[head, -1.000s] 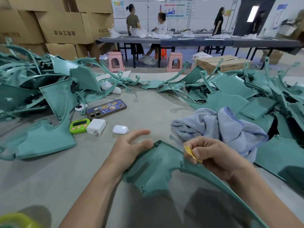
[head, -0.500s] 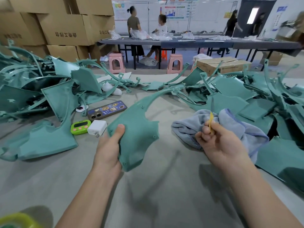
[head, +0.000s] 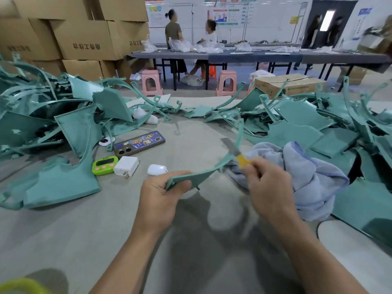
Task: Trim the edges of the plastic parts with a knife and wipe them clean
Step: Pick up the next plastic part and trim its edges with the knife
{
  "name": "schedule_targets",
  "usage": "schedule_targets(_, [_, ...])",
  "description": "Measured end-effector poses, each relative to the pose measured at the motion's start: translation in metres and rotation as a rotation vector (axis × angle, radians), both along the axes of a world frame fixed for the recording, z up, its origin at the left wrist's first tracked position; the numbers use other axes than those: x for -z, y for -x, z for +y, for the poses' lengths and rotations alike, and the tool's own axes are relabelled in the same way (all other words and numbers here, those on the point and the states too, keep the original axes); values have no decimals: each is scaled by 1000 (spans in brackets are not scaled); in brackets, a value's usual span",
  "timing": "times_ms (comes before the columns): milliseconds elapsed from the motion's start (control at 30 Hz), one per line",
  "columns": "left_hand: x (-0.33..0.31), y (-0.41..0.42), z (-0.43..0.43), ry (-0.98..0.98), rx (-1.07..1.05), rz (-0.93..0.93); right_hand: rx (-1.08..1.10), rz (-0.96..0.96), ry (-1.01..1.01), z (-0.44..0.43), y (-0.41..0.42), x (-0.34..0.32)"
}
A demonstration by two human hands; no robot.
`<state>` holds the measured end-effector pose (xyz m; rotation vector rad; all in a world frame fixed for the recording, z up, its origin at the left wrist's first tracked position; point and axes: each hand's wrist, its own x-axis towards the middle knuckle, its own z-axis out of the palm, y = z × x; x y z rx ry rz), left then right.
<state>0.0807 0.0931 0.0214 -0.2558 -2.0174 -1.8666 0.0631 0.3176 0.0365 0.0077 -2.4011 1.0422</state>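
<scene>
My left hand [head: 163, 194] grips the wide end of a teal plastic part [head: 203, 172], held nearly edge-on above the table, its thin curved arm rising toward the far right. My right hand [head: 269, 185] pinches a small knife [head: 235, 152] by its yellow handle; the grey blade lies against the part's curved arm. A grey-blue cloth [head: 301, 172] lies crumpled just behind and right of my right hand.
Piles of teal plastic parts fill the left [head: 53, 124] and right [head: 318, 124] of the table. A phone [head: 139, 145], green timer [head: 105, 165], white charger [head: 126, 165] and white earbud case [head: 157, 169] lie left of centre. Cardboard boxes [head: 84, 39] and people stand behind.
My left hand turned the part from flat-facing to edge-on and brought it toward the centre. My right hand moved the knife in until its blade met the part's curved arm.
</scene>
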Motion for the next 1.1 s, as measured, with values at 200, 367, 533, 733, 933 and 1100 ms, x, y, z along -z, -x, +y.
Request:
schedule_targets(200, [-4, 5, -9, -56, -76, -43, -122, 130, 109, 16, -4, -4])
schedule_targets(367, [-10, 0, -20, -104, -81, -61, -209, 39, -94, -1, -2, 5])
schedule_targets(533, [-12, -3, -29, 49, -110, -12, 98, -45, 107, 26, 16, 3])
schedule_targets(733, [-13, -2, -31, -102, -120, -36, -327, -26, -35, 6, 0, 8])
schedule_targets(933, [-15, -4, -33, -86, -162, -44, 29, -41, 257, 27, 12, 11])
schedule_targets(1100, [-17, -6, -31, -130, -163, -44, -415, 5, -25, 1, -6, 10])
